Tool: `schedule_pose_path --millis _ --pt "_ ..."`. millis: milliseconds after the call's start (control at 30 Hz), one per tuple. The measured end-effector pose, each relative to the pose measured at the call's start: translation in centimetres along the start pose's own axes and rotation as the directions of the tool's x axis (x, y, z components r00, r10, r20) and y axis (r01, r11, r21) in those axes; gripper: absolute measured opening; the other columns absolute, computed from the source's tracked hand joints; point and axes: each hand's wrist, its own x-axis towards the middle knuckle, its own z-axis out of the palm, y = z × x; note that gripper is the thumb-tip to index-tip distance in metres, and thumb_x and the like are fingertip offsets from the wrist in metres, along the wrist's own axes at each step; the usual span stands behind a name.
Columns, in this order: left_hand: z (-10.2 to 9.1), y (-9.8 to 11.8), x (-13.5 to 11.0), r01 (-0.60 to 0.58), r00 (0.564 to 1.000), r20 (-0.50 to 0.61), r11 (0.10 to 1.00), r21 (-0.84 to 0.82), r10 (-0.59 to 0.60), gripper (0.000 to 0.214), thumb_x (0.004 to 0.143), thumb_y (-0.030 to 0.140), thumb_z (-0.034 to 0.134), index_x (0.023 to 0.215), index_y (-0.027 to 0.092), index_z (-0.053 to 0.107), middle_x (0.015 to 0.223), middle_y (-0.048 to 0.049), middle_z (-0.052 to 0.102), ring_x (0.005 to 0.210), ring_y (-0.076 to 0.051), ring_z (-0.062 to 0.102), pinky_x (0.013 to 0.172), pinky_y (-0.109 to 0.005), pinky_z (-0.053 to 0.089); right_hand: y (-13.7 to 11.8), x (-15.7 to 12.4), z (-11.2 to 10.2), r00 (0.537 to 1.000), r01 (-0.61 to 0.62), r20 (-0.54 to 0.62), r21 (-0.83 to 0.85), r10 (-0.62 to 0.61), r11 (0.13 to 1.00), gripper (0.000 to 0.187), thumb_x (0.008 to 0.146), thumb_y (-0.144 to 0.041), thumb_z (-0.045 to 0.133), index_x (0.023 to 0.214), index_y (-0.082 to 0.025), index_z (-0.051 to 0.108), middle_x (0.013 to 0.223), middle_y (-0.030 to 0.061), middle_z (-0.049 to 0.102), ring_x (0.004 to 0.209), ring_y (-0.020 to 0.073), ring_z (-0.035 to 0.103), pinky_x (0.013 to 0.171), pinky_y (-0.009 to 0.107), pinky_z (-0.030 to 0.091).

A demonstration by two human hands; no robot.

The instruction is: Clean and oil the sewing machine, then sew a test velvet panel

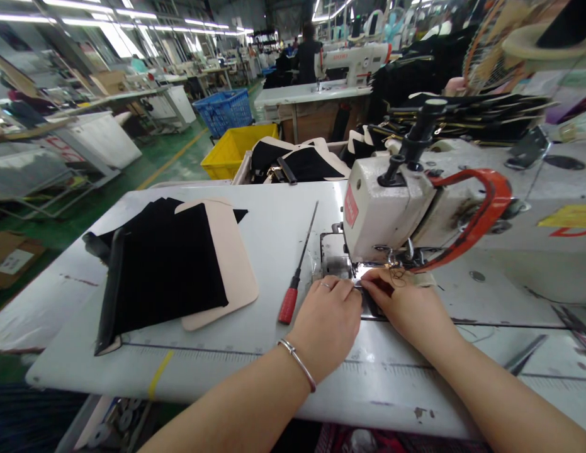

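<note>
My left hand [329,318] and my right hand [402,302] rest side by side on the white table [274,239], fingertips meeting just under the needle area of a white sewing machine [387,211]. Both hands have their fingers curled and pressed together on a small piece at the needle plate [337,264]; the piece is mostly hidden under them. A ring and a thin bracelet show on the left hand. A red-handled tool with a long thin shaft [298,272] lies just left of the left hand.
A stack of black fabric pieces on beige panels [170,264] lies on the table's left half. Behind are a bin of black and beige pieces [302,162], a yellow crate [233,148], a blue crate [225,110], and more sewing stations with a person far back.
</note>
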Motion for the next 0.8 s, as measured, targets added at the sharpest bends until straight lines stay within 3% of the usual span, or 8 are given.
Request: schedule_pose_path --millis 233,400,800 --pt "-0.14 -0.05 -0.05 -0.033 0.999 0.022 0.999 -0.017 0.034 0.028 0.100 0.021 0.039 0.108 0.012 0.065 0.110 -0.0098 0.064 0.114 -0.027 0.053 0.098 -0.045 0.045 0.20 -0.47 -0.36 0.998 -0.065 -0.020 -0.018 0.065 0.998 0.026 0.095 -0.037 0.051 0.101 -0.021 0.070 0.095 0.0076 0.070 0.086 0.0249 0.065 0.073 0.036 0.047" --pt "-0.09 0.19 0.04 0.105 0.994 -0.029 0.993 -0.060 -0.107 0.034 0.099 0.021 0.041 0.130 0.014 0.053 0.120 -0.0109 0.057 0.113 -0.026 0.052 0.096 -0.044 0.047 0.02 -0.35 -0.35 0.999 -0.034 0.009 0.002 0.034 0.999 0.024 0.095 -0.035 0.051 0.098 -0.021 0.069 0.094 0.0056 0.071 0.091 0.0231 0.066 0.078 0.035 0.048" --pt "0.14 0.15 0.27 0.107 0.994 -0.025 0.993 -0.058 -0.109 0.036 0.098 0.022 0.040 0.131 0.014 0.054 0.118 -0.0120 0.056 0.110 -0.027 0.051 0.095 -0.046 0.046 0.49 -0.34 -0.05 0.999 0.018 -0.031 0.024 -0.017 1.000 0.026 0.095 -0.032 0.049 0.098 -0.017 0.070 0.094 0.0104 0.070 0.091 0.0229 0.064 0.078 0.034 0.047"
